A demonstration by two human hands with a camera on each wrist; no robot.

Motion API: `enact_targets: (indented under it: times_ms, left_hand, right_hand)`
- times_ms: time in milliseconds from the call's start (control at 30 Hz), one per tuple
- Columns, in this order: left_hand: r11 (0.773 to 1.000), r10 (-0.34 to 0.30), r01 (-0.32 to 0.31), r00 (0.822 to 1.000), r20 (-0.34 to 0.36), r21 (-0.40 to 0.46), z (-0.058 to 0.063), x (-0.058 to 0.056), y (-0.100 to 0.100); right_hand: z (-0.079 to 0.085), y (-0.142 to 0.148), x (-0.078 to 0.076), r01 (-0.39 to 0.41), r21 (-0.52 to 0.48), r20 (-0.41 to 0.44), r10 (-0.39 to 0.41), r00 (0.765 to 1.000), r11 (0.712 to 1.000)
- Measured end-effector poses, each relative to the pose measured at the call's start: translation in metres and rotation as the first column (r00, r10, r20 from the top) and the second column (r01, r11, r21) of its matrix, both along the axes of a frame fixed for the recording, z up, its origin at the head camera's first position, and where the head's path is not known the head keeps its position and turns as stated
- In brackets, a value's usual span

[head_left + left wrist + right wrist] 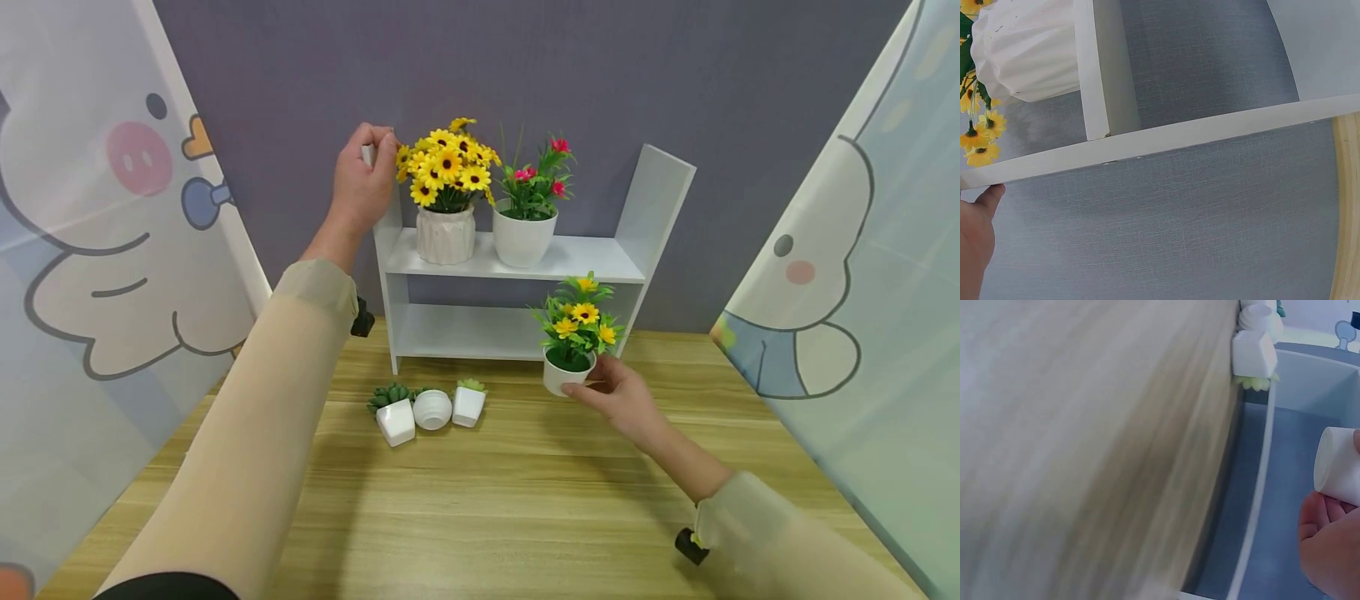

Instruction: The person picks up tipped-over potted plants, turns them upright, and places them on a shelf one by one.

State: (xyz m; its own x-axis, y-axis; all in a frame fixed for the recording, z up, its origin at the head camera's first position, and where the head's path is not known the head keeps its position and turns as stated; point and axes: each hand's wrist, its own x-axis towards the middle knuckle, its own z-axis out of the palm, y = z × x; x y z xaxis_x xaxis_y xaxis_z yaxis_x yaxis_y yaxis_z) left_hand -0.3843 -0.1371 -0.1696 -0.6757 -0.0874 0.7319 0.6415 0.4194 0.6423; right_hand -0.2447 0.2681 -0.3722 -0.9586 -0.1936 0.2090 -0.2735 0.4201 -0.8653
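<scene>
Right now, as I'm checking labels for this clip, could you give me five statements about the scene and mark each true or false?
1. The right hand holds a small pot of yellow flowers. True.
2. The left hand grips the left side of the white shelf. True.
3. The pot with pinkish-red flowers stands on the lower board. False: it stands on the upper board.
4. The ribbed pot has yellow flowers. True.
5. Four small pots lie on the table. False: three small white pots lie there.

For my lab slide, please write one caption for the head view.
Left hand grips a white shelf; right hand holds a yellow-flowered potted plant.
</scene>
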Motion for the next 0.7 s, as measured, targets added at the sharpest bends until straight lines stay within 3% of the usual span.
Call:
enact_targets:
  times_ms: [367, 700]
  left_hand:
    - [1.0, 0.0, 0.0, 1.0, -0.015, -0.006, -0.001, 0.0, -0.001]
    - [1.0, 0.008, -0.008, 1.0, 0.0, -0.008, 0.0, 0.0, -0.001]
  right_hand:
    - [0.043, 0.014, -0.008, 0.047, 0.027, -0.061, -0.045, 0.997, 0.999]
    - [0.084, 0.017, -0.017, 0.172, 0.06, -0.18, -0.159, 0.971, 0.983]
